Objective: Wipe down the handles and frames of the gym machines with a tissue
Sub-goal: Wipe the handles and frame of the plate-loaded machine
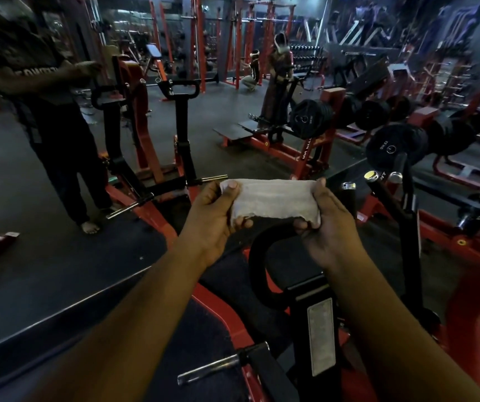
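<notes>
Both hands hold the tissue [273,200] stretched flat between them, above the black loop handle [257,256] of the nearest machine: the left hand [214,216] pinches its left end with the thumb on top and fingers curled beneath, and the right hand [327,224] grips the right end the same way. The step in hand looks like folding or squaring the tissue into a pad before wiping. To do it well, keep a clean face outward, then wrap the pad around the loop handle just below and draw it along the whole curve, rather than dabbing only the top. Going from the left, a standing person [50,117] is beside a red-and-black machine [134,134] whose chrome pegs [130,206] jut toward the walkway. In the middle, the machine's black upright [319,323] with a pale label stands under the hands. To the right, plate-loaded racks [398,143] crowd close, and chrome-capped posts [372,177] stand just beside the right hand, likely to snag the tissue when reaching that way.
</notes>
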